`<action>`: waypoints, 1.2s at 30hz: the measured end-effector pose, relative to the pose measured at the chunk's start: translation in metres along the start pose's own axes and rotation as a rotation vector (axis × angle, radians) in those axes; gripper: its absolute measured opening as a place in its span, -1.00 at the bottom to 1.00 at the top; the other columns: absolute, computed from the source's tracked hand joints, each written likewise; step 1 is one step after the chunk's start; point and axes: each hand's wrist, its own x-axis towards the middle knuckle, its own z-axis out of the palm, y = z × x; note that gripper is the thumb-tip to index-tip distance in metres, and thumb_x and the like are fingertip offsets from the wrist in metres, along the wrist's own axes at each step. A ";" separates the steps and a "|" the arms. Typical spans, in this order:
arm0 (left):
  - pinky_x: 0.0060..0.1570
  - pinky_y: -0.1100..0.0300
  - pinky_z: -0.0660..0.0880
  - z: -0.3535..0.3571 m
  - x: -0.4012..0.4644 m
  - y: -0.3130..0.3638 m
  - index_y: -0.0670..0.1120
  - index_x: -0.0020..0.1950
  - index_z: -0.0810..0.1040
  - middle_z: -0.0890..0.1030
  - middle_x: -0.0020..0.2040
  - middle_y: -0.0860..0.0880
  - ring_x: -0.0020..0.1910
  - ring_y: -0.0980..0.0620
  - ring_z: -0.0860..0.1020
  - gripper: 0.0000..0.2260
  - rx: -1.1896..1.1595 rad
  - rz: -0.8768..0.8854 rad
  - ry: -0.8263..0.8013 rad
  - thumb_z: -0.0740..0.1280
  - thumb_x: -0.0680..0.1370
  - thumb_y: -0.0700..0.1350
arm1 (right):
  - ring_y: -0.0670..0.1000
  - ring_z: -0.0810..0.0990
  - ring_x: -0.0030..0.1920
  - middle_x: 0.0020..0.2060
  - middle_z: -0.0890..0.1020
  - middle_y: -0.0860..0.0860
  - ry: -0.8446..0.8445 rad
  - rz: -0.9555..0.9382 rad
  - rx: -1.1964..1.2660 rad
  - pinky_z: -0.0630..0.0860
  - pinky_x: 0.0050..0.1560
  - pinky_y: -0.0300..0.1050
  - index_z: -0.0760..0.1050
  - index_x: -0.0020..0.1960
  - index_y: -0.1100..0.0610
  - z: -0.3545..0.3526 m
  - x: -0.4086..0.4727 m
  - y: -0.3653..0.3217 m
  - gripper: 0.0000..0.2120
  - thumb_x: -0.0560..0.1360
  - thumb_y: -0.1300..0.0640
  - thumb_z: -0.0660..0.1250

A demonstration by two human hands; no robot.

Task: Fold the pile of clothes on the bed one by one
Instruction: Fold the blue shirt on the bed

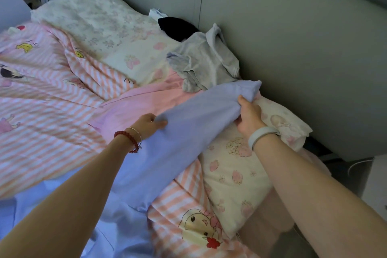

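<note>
Nearest, a lavender garment (184, 132) stretches across the bed (52, 111) toward its headboard edge. The left hand (147, 124) pinches its near-left edge; the right hand (249, 116) grips bunched cloth over a strawberry-print pillow (230, 174). Beyond lie a crumpled grey garment (206, 63), then a black garment (178, 26) against the headboard (293, 38).

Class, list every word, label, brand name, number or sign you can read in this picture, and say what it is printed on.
None can be read.
The striped quilt shows only cartoon figures and fruit, no letters.
The pillows carry strawberry prints only.
The white tag by the headboard is too small and blurred to read.
The lilac garment, held by the left hand and right hand, is plain.
</note>
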 end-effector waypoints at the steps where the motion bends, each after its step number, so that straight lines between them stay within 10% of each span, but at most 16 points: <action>1: -0.35 0.25 0.27 0.000 0.001 0.002 -0.12 -0.18 0.40 0.44 -0.25 -0.02 -0.23 -0.01 0.39 -0.83 0.018 0.006 -0.005 0.34 0.53 -0.10 | 0.11 0.54 0.06 0.09 0.54 0.11 0.028 -0.029 -0.011 0.51 0.14 0.06 0.40 0.24 0.20 -0.004 0.002 -0.001 -0.70 0.56 0.10 0.24; 6: -0.34 0.24 0.34 0.006 0.009 0.016 -0.03 -0.17 0.38 0.39 -0.26 -0.01 -0.35 0.04 0.38 -0.81 -0.134 0.121 0.192 0.38 0.48 -0.22 | 0.01 0.53 -0.12 -0.04 0.52 0.05 0.047 -0.016 0.142 0.49 -0.22 -0.10 0.39 0.23 0.14 -0.023 0.005 -0.005 -0.74 0.56 0.15 0.24; 11: 0.18 -0.01 0.36 0.013 0.003 0.017 -0.06 0.23 0.45 0.45 0.16 -0.09 0.14 -0.10 0.46 -0.70 0.071 0.151 0.443 0.33 0.50 -0.14 | 0.03 0.56 -0.05 0.01 0.55 0.07 0.052 -0.127 0.089 0.53 -0.13 -0.10 0.41 0.20 0.16 -0.020 -0.007 -0.013 -0.78 0.57 0.15 0.21; 17: 0.00 0.17 0.39 0.015 -0.068 -0.034 -0.18 0.12 0.50 0.53 0.03 -0.05 0.02 -0.10 0.52 -0.84 -0.343 0.174 0.413 0.26 0.55 -0.27 | -0.32 0.50 -0.20 -0.16 0.50 -0.18 -0.075 -0.582 -0.261 0.43 -0.14 -0.40 0.38 0.08 0.17 0.021 -0.076 -0.003 -0.91 0.60 0.23 0.14; 22: -0.11 0.19 0.46 -0.022 -0.168 -0.115 -0.04 -0.03 0.51 0.62 -0.11 0.02 -0.25 0.17 0.63 -0.81 -0.972 -0.109 0.339 0.11 0.63 -0.15 | -0.24 0.50 -0.27 -0.26 0.57 -0.02 -0.398 -0.867 -0.493 0.32 -0.28 -0.39 0.45 0.09 0.30 0.071 -0.173 0.061 -0.82 0.56 0.24 0.17; 28: -0.06 -0.05 0.60 -0.074 -0.289 -0.250 -0.15 0.05 0.63 0.64 0.07 -0.17 0.03 -0.12 0.63 -0.53 -1.499 -0.120 0.360 0.30 0.38 0.21 | 0.17 0.57 -0.02 0.02 0.63 0.23 -0.924 -0.947 -0.643 0.42 -0.04 -0.12 0.38 0.29 0.16 0.116 -0.309 0.187 -0.63 0.50 0.15 0.12; 32: 0.42 -0.18 -0.07 -0.079 -0.374 -0.363 -0.23 0.48 0.16 0.20 0.46 -0.29 0.46 -0.24 0.13 -0.27 -1.596 -0.027 0.480 -0.12 0.56 0.32 | 0.17 0.53 0.13 0.14 0.57 0.17 -1.415 -0.920 -0.745 0.38 0.14 -0.02 0.35 0.36 0.14 0.117 -0.396 0.268 -0.58 0.51 0.10 0.14; 34: 0.32 -0.27 0.20 -0.067 -0.402 -0.384 -0.27 0.48 0.14 0.28 0.39 -0.38 0.35 -0.30 0.33 -0.24 -1.619 -0.219 0.547 0.02 0.54 0.33 | 0.15 0.41 0.31 0.33 0.44 0.17 -1.623 -0.896 -0.916 0.23 0.29 0.12 0.29 0.42 0.19 0.104 -0.416 0.305 -0.51 0.53 0.06 0.18; 36: 0.05 -0.19 0.49 -0.063 -0.413 -0.400 -0.13 0.20 0.58 0.59 0.13 -0.25 0.08 -0.25 0.56 -0.40 -1.676 -0.444 0.592 0.21 0.44 0.32 | 0.13 0.34 0.37 0.39 0.36 0.18 -1.687 -0.804 -1.035 0.15 0.35 0.11 0.27 0.44 0.17 0.088 -0.416 0.328 -0.52 0.56 0.05 0.17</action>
